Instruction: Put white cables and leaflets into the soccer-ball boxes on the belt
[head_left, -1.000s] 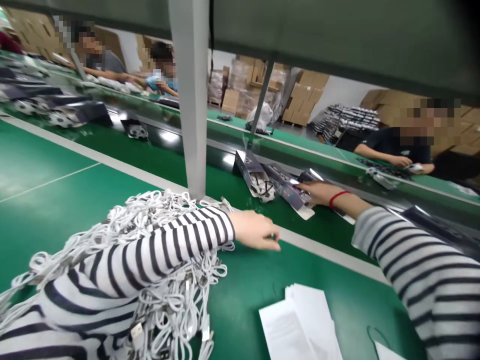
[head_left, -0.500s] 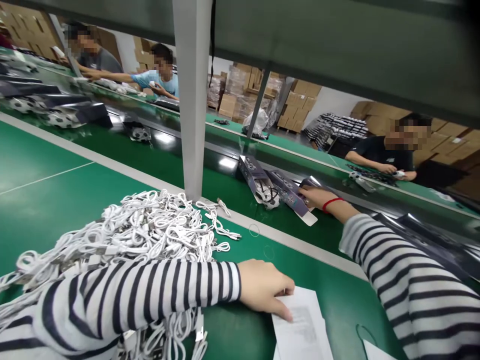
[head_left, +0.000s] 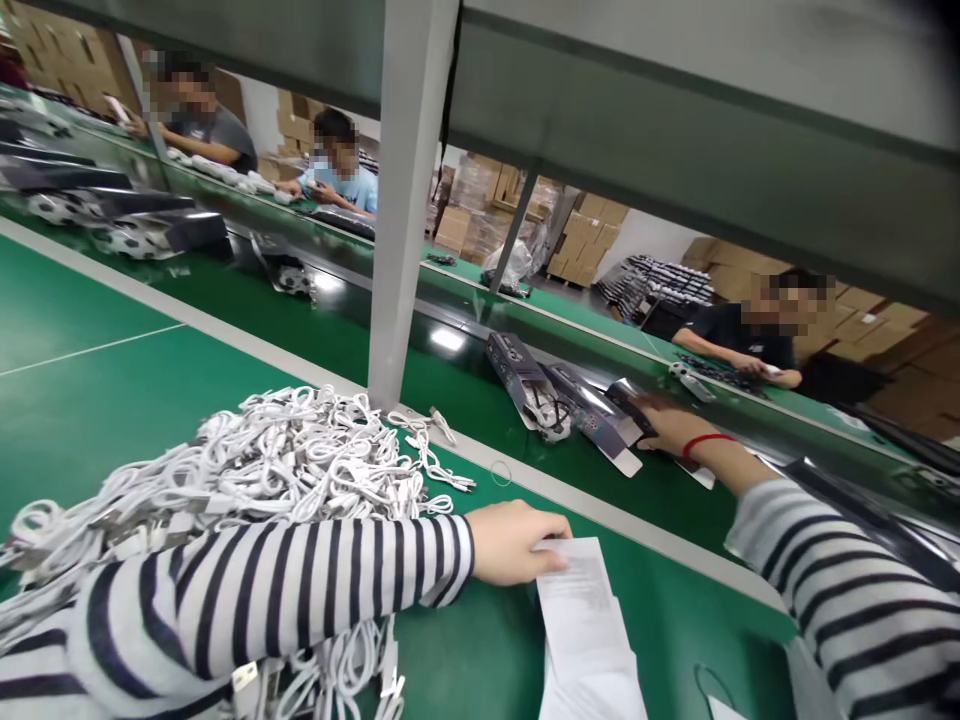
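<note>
My left hand (head_left: 514, 541) is curled on the top sheet of a stack of white paper leaflets (head_left: 581, 610) and pinches its near edge. My right hand (head_left: 675, 428) reaches out to the conveyor and rests on a dark open product box (head_left: 600, 425); its fingers are partly blurred but lie against the box. A second dark box (head_left: 517, 368) lies beside it, with a black-and-white ball-shaped item (head_left: 551, 418) at its mouth. Both of my sleeves are black-and-white striped, and a red band sits on the right wrist.
A big pile of coiled white cables (head_left: 255, 480) lies at my left. A grey post (head_left: 409, 200) rises from the green bench (head_left: 112, 390). More dark boxes (head_left: 150, 225) ride the belt. Other people (head_left: 739, 335) work across it, with cardboard cartons behind.
My left hand dropped from the belt's edge down to the leaflets and closed on the top sheet, lifting its edge slightly. My right hand stayed on the dark box as the view shifted.
</note>
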